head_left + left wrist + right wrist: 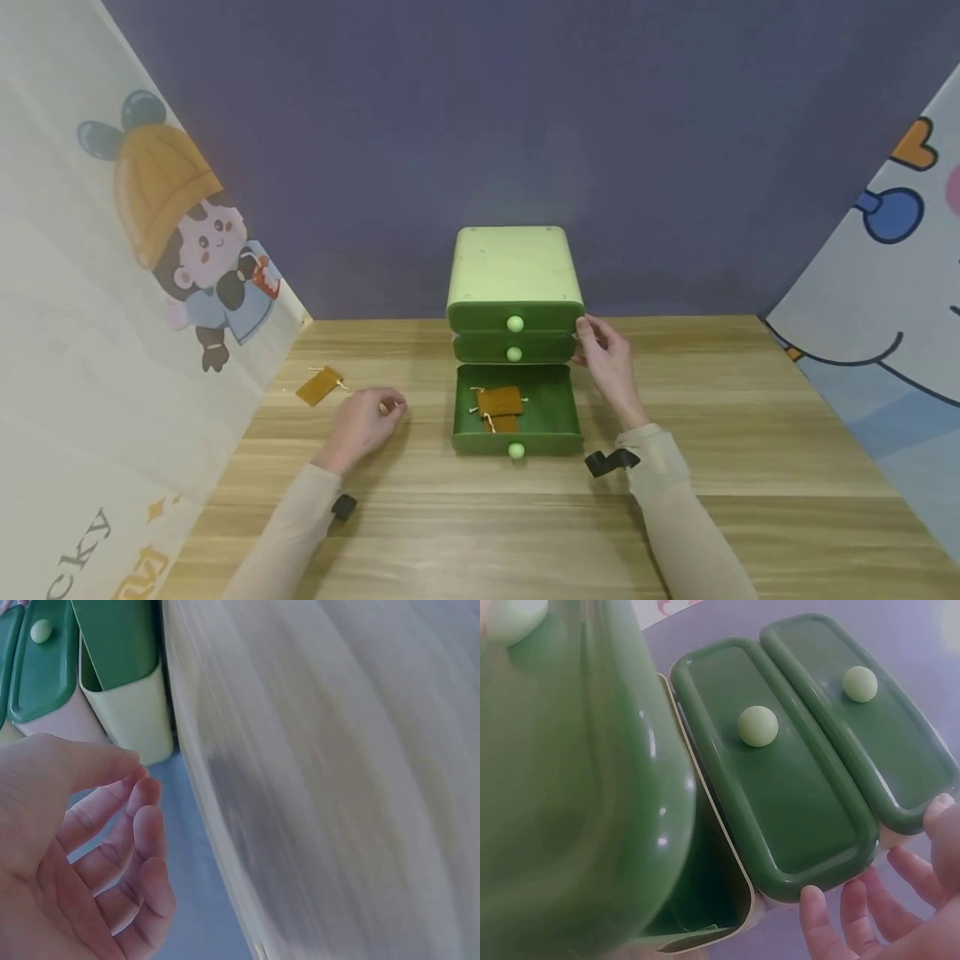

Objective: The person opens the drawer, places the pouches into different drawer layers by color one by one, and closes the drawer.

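A small cabinet (514, 265) has a pale green shell and three dark green drawers with round knobs. Its bottom drawer (551, 421) is pulled out, while the middle drawer (480, 348) and top drawer (480, 317) are in. Brown drawstring pouches (501, 401) lie overlapping inside the bottom drawer. My right hand (611, 367) touches the cabinet's right side, with the thumb at the top drawer's corner and fingertips (814, 900) by the middle drawer's edge. Left of the cabinet, my left hand (365, 423) hovers over the table, fingers loosely bent and holding nothing.
Another brown drawstring pouch (319, 386) lies on the wooden table (480, 533), left of my left hand. A dark blue wall (375, 167) stands behind the cabinet. Printed white panels (67, 333) flank the table on both sides.
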The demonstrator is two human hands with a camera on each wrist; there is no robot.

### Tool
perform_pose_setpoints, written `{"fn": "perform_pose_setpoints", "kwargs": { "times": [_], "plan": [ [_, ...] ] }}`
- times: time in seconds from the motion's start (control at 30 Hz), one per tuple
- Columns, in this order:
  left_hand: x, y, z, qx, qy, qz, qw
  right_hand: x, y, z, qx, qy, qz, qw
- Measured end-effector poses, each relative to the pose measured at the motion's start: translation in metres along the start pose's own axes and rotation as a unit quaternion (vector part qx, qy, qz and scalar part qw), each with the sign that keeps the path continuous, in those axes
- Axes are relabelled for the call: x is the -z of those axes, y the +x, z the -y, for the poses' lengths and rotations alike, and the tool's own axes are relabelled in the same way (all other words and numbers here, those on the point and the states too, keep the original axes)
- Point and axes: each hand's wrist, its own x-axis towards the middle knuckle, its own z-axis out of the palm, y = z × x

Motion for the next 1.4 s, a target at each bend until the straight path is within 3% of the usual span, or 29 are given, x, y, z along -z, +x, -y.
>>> {"fn": "perform_pose_setpoints", "kwargs": {
  "times": [0.47, 0.9, 1.4],
  "plan": [
    [0.016, -0.003, 0.034, 0.015, 0.010, -0.005, 0.9998, -0.001, 0.001, -0.001, -0.001, -0.001, 0.000, 1.000],
    [0.037, -0.008, 0.059, 0.050, 0.006, -0.028, 0.9983, -0.001, 0.001, 0.000, 0.002, 0.002, -0.001, 1.000],
    [0.046, -0.009, 0.088, 0.084, 0.013, -0.047, 0.9953, 0.000, 0.000, 0.000, -0.004, 0.003, 0.003, 1.000]
  ]
}}
